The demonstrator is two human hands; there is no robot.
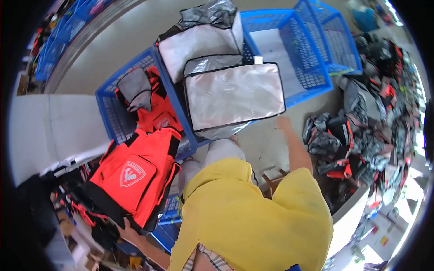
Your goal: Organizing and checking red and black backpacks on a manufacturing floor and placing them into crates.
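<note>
My left hand (pixel 128 231) grips the black bottom edge of a red and black backpack (pixel 122 176) with a white shield emblem on its front pocket. The backpack slants up onto a blue crate, its upper end against more red fabric. My right hand (pixel 284 123) is blurred, close to the lower right corner of a silver-lined rectangular bag piece (pixel 235 94) with black binding. Its fingers cannot be made out, nor whether they touch that corner. Behind it lies another silver-lined piece (pixel 201 47) on the middle crate.
A grey and red bag part (pixel 134 86) rests in the left blue crate (pixel 106 105). Farther right stand blue crates (pixel 312 88) with pale bottoms. A large heap of black, red and grey bag parts (pixel 357 135) fills the right side. A white surface (pixel 68 126) is at the left.
</note>
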